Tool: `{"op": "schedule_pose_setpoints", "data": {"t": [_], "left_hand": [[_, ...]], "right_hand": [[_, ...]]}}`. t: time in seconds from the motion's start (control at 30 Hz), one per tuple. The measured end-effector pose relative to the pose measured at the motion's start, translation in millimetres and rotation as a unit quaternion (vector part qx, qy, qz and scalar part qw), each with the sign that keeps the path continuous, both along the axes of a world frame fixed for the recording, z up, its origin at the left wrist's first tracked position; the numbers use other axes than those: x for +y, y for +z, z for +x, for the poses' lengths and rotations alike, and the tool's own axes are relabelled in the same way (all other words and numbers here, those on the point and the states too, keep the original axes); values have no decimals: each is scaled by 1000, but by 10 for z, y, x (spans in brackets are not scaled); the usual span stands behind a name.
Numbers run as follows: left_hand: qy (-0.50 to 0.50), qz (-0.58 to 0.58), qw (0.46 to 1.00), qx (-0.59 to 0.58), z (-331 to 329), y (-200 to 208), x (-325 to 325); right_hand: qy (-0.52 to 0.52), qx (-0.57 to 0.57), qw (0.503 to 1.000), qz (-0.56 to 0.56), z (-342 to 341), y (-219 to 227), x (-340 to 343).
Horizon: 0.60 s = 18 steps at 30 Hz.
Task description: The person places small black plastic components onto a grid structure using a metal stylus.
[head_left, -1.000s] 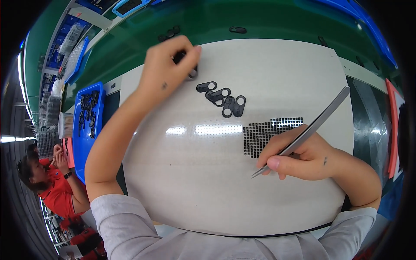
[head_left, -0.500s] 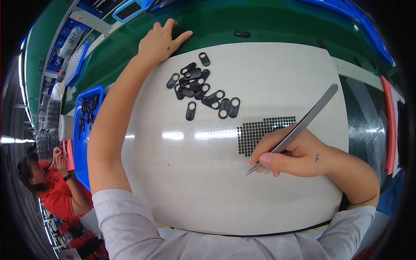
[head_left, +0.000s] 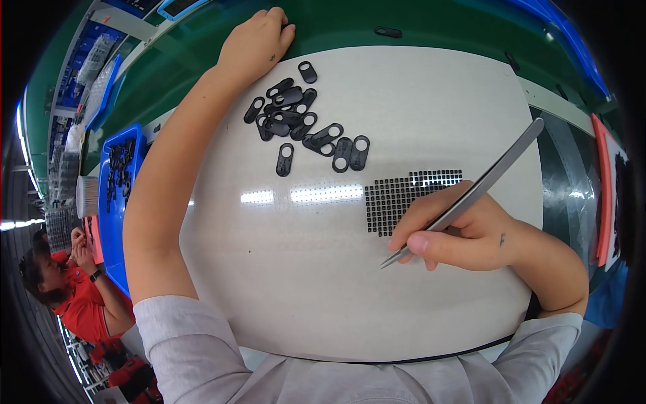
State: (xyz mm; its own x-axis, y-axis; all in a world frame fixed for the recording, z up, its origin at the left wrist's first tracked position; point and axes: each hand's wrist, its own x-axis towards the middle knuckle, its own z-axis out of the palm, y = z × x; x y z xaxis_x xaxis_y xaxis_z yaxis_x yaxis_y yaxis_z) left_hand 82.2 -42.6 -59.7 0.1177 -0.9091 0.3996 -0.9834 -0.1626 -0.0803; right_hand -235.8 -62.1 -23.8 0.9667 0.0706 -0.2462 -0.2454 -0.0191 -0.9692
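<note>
My right hand (head_left: 464, 232) pinches a pair of metal tweezers (head_left: 494, 172) like a pen, tips down and to the left, low over the white board (head_left: 303, 289). Partly under that hand lies a grid of small black square pieces (head_left: 387, 205). My left hand (head_left: 256, 44) reaches past the board's far edge onto the green surface. Its fingers are curled together, and whatever they hold is hidden. Close to it, a loose pile of black oval parts, each with a round hole (head_left: 288, 118), lies on the board.
On the left stands a blue tray (head_left: 120, 229) with small black parts. One black oval part (head_left: 388, 31) lies on the green surface (head_left: 336, 27) beyond the board. A red-edged panel (head_left: 602, 195) is at the right. A person in red (head_left: 87, 303) sits at far left.
My left hand's spread fingers have curled closed at the far edge. The board and its parts appear slightly higher in view. My right hand keeps the tweezers in nearly the same pose.
</note>
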Motion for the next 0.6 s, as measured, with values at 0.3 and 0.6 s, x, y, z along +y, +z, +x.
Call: {"op": "schedule_pose_setpoints", "data": {"t": [0.3, 0.6], "left_hand": [[30, 18, 994, 103, -170, 130, -32], [-13, -86, 954, 287, -148, 272, 13]], "right_hand": [[-30, -36, 999, 14, -5, -30, 37], [-24, -29, 999, 8, -4, -21, 34]]}}
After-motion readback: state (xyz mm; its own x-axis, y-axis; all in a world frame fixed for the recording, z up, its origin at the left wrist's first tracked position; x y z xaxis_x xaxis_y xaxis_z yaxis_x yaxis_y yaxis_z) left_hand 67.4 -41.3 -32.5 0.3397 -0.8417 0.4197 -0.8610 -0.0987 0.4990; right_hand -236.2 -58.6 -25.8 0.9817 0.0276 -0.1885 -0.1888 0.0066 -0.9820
